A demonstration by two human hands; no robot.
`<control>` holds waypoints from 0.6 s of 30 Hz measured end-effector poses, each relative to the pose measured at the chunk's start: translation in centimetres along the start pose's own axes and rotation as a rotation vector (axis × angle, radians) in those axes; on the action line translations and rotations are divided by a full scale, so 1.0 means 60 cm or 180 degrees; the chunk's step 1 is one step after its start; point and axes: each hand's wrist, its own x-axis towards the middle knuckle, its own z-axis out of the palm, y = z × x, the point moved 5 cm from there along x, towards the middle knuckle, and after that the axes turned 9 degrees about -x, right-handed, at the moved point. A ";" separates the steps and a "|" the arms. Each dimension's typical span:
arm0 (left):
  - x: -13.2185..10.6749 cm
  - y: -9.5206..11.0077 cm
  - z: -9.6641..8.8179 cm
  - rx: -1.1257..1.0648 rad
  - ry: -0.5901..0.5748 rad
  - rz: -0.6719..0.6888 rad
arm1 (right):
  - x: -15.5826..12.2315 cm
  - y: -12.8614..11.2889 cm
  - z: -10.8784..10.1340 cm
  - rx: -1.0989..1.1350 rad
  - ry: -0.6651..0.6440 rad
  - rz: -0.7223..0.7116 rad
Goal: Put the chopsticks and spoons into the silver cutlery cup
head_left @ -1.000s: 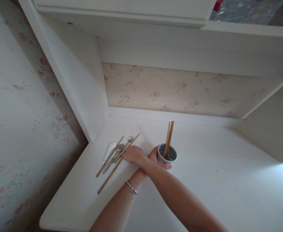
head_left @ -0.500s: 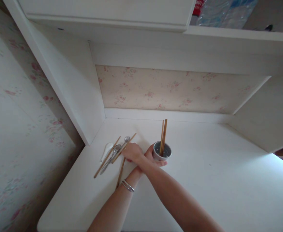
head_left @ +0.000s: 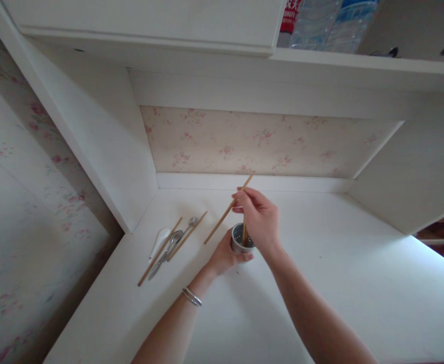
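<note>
My left hand (head_left: 222,256) is wrapped round a small grey cup (head_left: 237,241) standing on the white desk (head_left: 320,293). Chopsticks stand in the cup, mostly hidden behind my right hand (head_left: 259,217). That hand hovers just above the cup and pinches a wooden chopstick (head_left: 222,217), held slanting in the air with its lower end down to the left. On the desk to the left lie two more chopsticks (head_left: 160,250), metal spoons (head_left: 172,242) and a white ceramic spoon (head_left: 160,238).
A white side panel (head_left: 104,146) walls in the desk on the left, another panel on the right. Flowered wallpaper (head_left: 260,141) backs the nook. An upper shelf (head_left: 358,55) carries plastic bottles (head_left: 320,20). The desk's front left edge drops off beside the wallpapered wall.
My right hand picked one chopstick off the desk, uncrossed from my left arm and carried it up over the cup. My left hand kept hold of the cup.
</note>
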 end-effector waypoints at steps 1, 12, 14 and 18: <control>0.001 0.000 0.002 0.0010 -0.0035 0.0003 | 0.015 -0.003 -0.028 0.0020 0.0199 -0.0013; 0.002 -0.001 0.007 -0.0106 -0.0197 0.0075 | 0.069 0.094 -0.139 -0.1029 0.0313 0.0195; 0.002 0.000 0.008 -0.0075 -0.0173 0.0088 | 0.059 0.115 -0.131 -0.1154 0.0152 0.0310; 0.002 0.003 0.009 0.0000 -0.0150 0.0033 | 0.043 0.141 -0.110 -0.1495 -0.0095 0.0366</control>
